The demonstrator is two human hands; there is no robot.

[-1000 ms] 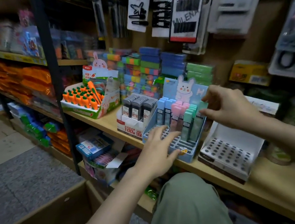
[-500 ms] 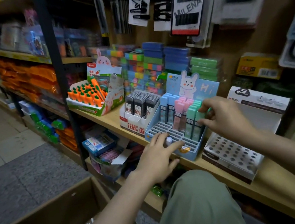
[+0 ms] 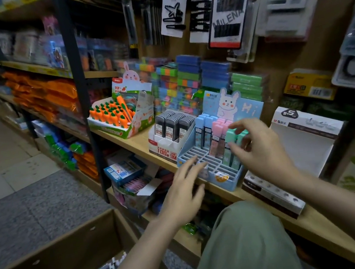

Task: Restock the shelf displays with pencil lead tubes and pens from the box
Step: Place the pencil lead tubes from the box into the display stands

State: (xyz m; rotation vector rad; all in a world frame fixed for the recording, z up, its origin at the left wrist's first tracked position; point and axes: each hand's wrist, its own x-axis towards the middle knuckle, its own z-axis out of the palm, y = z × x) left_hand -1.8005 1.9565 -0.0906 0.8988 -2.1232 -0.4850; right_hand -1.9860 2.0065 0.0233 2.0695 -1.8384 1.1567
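Two hands — left hand (image 3: 182, 188), right hand (image 3: 260, 152) — four display boxes, one cardboard box (image 3: 52, 261).

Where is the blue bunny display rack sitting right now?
In the head view, the blue bunny display rack stands centre-right on the wooden shelf, between the white lead box and the white pen tray.

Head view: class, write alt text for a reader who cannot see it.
Two open hands, left and right, reach over a blue rabbit display of pastel lead tubes on a wooden shelf. Its front slots are empty. A cardboard box with more stock sits lower left.
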